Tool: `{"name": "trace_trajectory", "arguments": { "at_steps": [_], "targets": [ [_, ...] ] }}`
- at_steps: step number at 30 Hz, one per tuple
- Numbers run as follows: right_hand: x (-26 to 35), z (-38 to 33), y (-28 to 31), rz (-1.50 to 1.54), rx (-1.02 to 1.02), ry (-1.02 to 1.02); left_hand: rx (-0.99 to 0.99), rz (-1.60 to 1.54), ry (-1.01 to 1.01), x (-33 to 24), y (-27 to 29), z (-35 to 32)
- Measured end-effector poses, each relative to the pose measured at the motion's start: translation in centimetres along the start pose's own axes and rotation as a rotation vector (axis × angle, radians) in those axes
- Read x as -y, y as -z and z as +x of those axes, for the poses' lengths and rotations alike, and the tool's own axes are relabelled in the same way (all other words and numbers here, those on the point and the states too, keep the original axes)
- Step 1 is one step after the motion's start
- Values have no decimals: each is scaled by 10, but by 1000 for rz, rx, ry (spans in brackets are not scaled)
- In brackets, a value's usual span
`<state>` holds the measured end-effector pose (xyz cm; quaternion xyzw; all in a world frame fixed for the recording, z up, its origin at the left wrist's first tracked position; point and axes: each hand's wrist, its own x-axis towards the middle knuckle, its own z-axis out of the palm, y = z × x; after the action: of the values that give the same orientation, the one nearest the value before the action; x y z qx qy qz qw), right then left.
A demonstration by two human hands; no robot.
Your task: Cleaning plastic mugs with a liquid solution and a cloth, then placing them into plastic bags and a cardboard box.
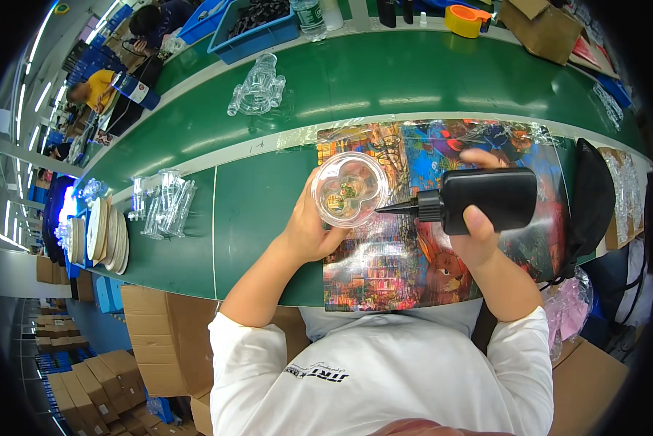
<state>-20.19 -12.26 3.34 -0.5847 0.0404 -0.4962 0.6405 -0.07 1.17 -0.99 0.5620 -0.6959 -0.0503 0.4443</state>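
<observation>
My left hand [310,225] is wrapped round a clear plastic piece [349,190] with a round rim, held over a colourful printed mat [370,269]. In my right hand [479,236] lies a black squeeze bottle [490,200], tipped on its side. Its thin pointed nozzle reaches left to the rim of the clear piece. Whether the tip touches the rim I cannot tell. Some fingers of both hands are hidden behind what they hold.
A clear moulded part [258,87] stands on the green belt [406,80]. Clear tubes [168,203] and pale discs [110,236] lie left. Behind are a blue bin [257,40], a water bottle [309,20] and an orange tape dispenser [466,20]. Two people sit far left.
</observation>
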Motion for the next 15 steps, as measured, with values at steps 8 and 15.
{"name": "trace_trajectory", "arguments": {
  "at_steps": [8, 15],
  "targets": [
    [-27, 16, 27, 555, -46, -443, -84, 3, 31, -9, 0, 15],
    [-65, 35, 38, -963, 356, 106, -492, -542, 329, 13, 3, 23]
  ]
}}
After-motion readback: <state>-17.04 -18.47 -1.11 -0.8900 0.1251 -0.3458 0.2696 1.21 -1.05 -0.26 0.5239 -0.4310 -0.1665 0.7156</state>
